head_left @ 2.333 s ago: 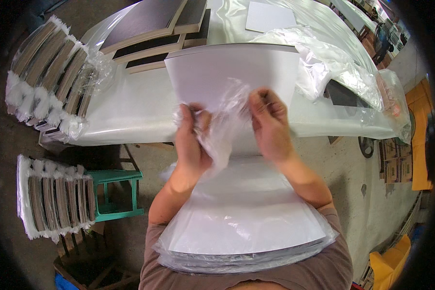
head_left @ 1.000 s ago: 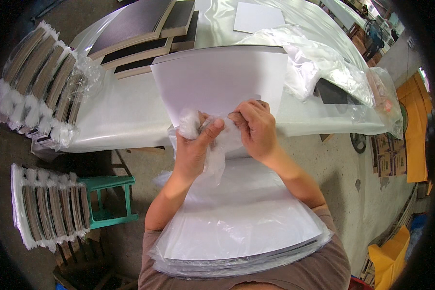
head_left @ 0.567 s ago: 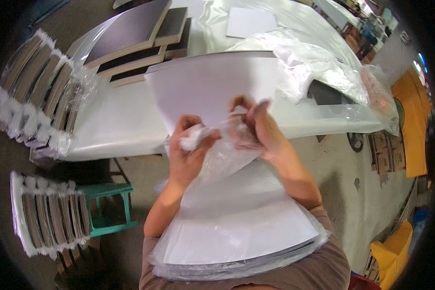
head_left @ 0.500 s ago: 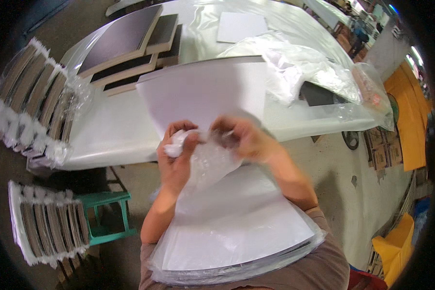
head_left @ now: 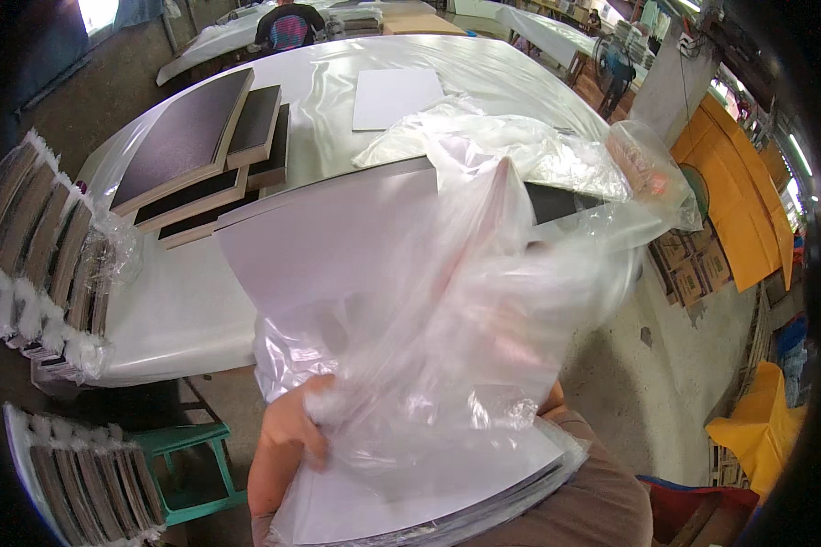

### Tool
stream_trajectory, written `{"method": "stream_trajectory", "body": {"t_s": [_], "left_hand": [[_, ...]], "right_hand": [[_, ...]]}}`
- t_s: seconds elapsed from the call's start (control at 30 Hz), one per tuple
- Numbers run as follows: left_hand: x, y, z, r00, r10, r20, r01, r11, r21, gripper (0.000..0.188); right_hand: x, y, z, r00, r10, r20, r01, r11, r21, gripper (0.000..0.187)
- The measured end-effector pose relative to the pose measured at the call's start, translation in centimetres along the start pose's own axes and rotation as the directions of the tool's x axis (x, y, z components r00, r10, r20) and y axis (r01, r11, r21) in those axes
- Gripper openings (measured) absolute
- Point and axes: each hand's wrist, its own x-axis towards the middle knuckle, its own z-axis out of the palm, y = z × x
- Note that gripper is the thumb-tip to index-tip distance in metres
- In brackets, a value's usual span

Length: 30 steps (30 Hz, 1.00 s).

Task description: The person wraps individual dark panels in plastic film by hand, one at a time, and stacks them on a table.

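A large clear plastic bag (head_left: 429, 310), blurred by motion, billows up between my hands. My left hand (head_left: 292, 421) has its fingers curled on the bag's left side, low over my lap. My right hand (head_left: 513, 342) shows only faintly through the film, and its fingers cannot be made out. On my lap lies a stack of flat white-topped sheets (head_left: 401, 497) in clear plastic. Just beyond, a large white board (head_left: 328, 228) rests at the table edge, partly covered by the bag.
The table (head_left: 182, 319) bears dark-faced boards (head_left: 187, 141), a white sheet (head_left: 397, 98) and crumpled plastic (head_left: 547, 150). Wrapped bundles (head_left: 41, 246) stand at left, with another bundle (head_left: 96, 479) by a green stool (head_left: 192, 469). Cartons (head_left: 693, 264) stand at right. A person (head_left: 289, 25) is far off.
The bunched plastic in my hands has spread into a big billowing bag. My left hand has come down toward my lap. My right hand has moved behind the film. The view has tilted up.
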Motion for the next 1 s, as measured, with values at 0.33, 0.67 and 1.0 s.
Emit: {"method": "stream_trajectory", "body": {"t_s": [0.33, 0.67, 1.0], "left_hand": [[0.2, -6.0, -5.2, 0.85, -0.183, 0.494, 0.163, 0.983, 0.084, 0.052], [2.5, 7.4, -3.3, 0.944, 0.279, 0.178, -0.31, 0.933, 0.181, 0.055], [9.1, 6.2, 4.0, 0.709, 0.663, 0.24, -0.403, 0.102, 0.909, 0.063]], "right_hand": [[-1.0, -0.6, 0.7, 0.983, 0.122, -0.138, -0.123, 0.992, 0.001, 0.045], [-4.4, -5.2, 0.8, 0.311, 0.138, -0.94, -0.311, 0.95, 0.037, 0.071], [-3.9, -2.8, -4.9, 0.013, -0.545, -0.838, -0.982, 0.15, -0.113, 0.064]]}}
